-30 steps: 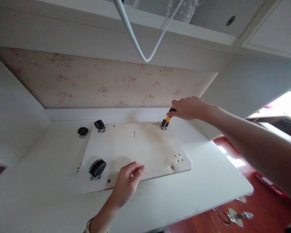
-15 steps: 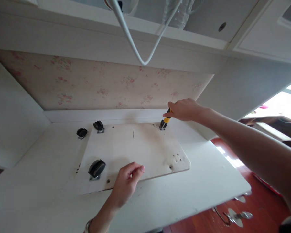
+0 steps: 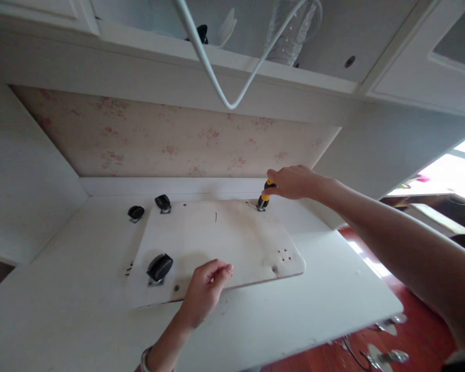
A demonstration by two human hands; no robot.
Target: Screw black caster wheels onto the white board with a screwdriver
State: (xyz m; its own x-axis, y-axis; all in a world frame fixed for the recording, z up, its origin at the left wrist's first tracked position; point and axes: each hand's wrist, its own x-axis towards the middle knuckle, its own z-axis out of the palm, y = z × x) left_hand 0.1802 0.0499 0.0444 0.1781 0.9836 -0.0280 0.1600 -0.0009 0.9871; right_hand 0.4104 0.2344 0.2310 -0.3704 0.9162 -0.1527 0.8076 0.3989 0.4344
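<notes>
My right hand [image 3: 292,182] is closed around a yellow and black screwdriver [image 3: 266,196]. Its tip points down at the mounting plate of a black caster [image 3: 261,208], which is partly hidden, at the far right corner of a white board [image 3: 217,232]. Over the board's near edge, my left hand [image 3: 205,287] has its fingers curled and thumb against the forefinger; whatever is in them is hidden. Two more black casters, one at the back left [image 3: 163,202] and one at the front left [image 3: 160,267], stand wheel-up on the board.
A loose caster [image 3: 136,212] sits left of the board on the white desk [image 3: 279,315]. Several small screws [image 3: 129,268] lie by the board's left edge. Overhead, a white cable [image 3: 230,107] hangs from a shelf. Floral wallpaper [image 3: 170,139] covers the back.
The view has shifted slightly, so everything sits a little lower or to the right. My right hand has turned a little on the screwdriver, which stays at the same caster. The left hand keeps its pose.
</notes>
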